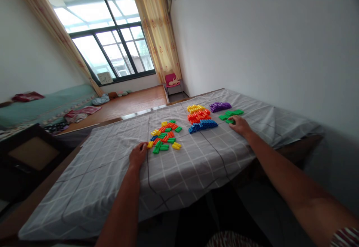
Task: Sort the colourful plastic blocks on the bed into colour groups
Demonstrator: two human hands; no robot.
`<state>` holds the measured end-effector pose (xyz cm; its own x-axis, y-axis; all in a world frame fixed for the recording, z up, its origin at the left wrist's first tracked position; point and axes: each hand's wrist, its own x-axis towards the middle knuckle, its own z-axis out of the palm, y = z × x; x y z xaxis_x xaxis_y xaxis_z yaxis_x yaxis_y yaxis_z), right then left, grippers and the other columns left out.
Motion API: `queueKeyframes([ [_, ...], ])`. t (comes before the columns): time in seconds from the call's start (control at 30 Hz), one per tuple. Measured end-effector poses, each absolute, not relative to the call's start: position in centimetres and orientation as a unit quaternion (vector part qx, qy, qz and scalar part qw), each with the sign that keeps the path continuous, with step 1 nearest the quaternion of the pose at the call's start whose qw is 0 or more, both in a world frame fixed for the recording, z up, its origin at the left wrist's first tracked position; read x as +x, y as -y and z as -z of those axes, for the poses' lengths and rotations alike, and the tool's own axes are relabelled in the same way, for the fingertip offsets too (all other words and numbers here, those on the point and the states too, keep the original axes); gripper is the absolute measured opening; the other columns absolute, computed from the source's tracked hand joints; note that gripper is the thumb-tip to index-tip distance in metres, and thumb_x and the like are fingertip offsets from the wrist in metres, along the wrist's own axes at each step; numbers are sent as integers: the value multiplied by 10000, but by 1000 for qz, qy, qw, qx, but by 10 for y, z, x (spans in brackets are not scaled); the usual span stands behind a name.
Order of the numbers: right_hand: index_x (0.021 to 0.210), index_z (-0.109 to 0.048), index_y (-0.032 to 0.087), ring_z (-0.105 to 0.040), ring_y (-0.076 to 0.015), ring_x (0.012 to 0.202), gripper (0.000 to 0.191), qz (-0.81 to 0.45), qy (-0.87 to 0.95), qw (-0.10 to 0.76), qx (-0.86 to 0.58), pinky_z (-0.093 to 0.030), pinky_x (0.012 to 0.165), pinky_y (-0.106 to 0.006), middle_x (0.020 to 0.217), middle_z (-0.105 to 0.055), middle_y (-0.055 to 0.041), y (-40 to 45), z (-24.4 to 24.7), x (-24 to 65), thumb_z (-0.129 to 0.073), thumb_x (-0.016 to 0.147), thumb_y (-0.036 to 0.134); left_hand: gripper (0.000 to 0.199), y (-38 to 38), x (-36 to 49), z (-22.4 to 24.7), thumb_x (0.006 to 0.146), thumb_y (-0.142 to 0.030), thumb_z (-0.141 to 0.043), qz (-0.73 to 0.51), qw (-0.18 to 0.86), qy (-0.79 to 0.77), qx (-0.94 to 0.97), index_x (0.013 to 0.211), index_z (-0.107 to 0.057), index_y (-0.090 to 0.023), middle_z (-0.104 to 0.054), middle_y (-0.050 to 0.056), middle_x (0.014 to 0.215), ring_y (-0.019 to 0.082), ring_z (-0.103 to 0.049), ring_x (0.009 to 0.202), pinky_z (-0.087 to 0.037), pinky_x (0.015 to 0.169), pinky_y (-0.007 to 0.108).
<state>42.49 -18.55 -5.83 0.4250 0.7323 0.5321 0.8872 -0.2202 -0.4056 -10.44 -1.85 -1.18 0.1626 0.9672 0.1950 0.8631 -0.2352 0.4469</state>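
Note:
My left hand [138,154] rests on the cloth with its fingers curled, right beside a yellow plastic block [150,145] at the left edge of a mixed heap [165,136]. Whatever those fingers may hold is hidden. That heap has orange, green, yellow and blue blocks lying loosely together. Over to the right, my right hand [239,125] closes its fingertips on a green block [230,121] at the near side of the green group [235,112]. Left of it lie sorted groups: blue blocks [203,125], orange blocks [198,116], yellow blocks [195,108] and purple blocks [220,106].
A grey checked cloth [112,179] with wrinkles covers the table, and its near edge hangs down. The white wall [252,45] runs along the right. Beyond the table are a wooden platform [140,99], a pink chair [172,79] and a dark cabinet [30,155].

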Motion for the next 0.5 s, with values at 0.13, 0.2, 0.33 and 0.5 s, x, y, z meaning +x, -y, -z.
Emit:
queueKeyframes([
  [0.13, 868, -665, 191, -657, -228, 864, 175, 104, 515, 337, -781, -507, 816, -352, 937, -712, -89, 185, 57, 426, -640, 728, 291, 378, 19, -104, 12, 931, -369, -404, -224, 121, -606, 754, 1109, -709, -235, -732, 58, 1111, 217, -661, 1005, -478, 807, 270],
  [0.2, 871, -661, 187, -656, -226, 848, 184, 99, 522, 335, -779, -505, 813, -352, 937, -710, -91, 183, 58, 427, -653, 734, 310, 372, 19, -105, 13, 927, -367, -410, -227, 124, -606, 752, 1110, -708, -240, -728, 53, 1125, 216, -657, 1017, -477, 815, 269],
  [0.33, 880, -667, 193, -653, -238, 902, 189, 110, 527, 337, -772, -498, 843, -367, 955, -710, -89, 181, 60, 429, -643, 750, 329, 363, 17, -106, 16, 927, -359, -411, -234, 123, -599, 756, 1103, -705, -242, -731, 51, 1120, 210, -655, 1024, -473, 830, 269],
  [0.5, 933, -664, 175, -635, -270, 944, 242, 161, 527, 350, -757, -470, 913, -418, 979, -702, -127, 185, 53, 426, -561, 824, 364, 352, 15, -107, 19, 928, -357, -417, -236, 124, -598, 756, 1101, -704, -245, -734, 40, 1110, 205, -657, 1006, -471, 823, 267],
])
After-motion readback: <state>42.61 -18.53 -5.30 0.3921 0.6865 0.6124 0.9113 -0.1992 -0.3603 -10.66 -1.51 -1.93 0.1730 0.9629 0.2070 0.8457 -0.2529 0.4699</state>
